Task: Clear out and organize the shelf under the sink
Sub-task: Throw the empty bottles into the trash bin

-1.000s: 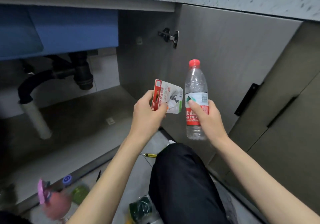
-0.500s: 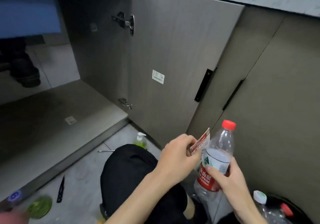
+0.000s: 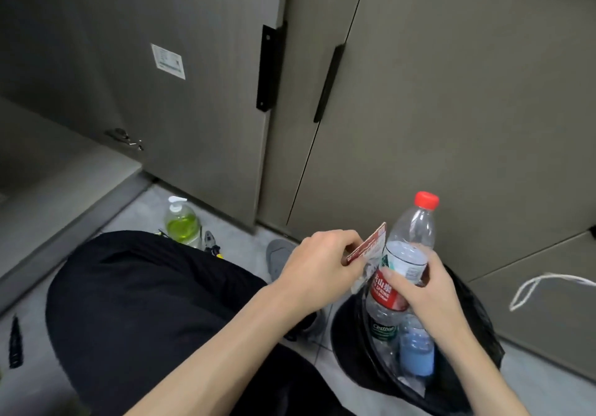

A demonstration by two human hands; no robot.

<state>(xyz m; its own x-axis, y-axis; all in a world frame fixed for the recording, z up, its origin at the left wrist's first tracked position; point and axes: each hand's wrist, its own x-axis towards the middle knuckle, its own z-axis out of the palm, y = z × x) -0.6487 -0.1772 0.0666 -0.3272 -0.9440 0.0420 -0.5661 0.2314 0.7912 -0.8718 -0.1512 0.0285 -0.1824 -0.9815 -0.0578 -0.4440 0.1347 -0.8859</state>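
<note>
My right hand [image 3: 419,290] grips a clear water bottle [image 3: 408,248] with a red cap and red label, held upright just above a black-lined trash bin [image 3: 348,351]. My left hand [image 3: 317,264] pinches a small red-and-white card package [image 3: 367,248] right beside the bottle, over the bin's left rim. Inside the bin lie other plastic bottles [image 3: 416,348], one with bluish contents. The sink cabinet's shelf edge [image 3: 64,190] shows at the far left.
A pump bottle of green liquid [image 3: 180,222] stands on the tiled floor by the open cabinet door [image 3: 200,93], with pliers [image 3: 211,243] beside it. My black-trousered knee [image 3: 145,303] fills the lower left. A black tool [image 3: 14,341] lies at the left edge. A white cord loop [image 3: 532,290] hangs at right.
My view swung right and down, away from the open cabinet. Both hands carried the bottle and the card package from in front of the shelf down over the trash bin.
</note>
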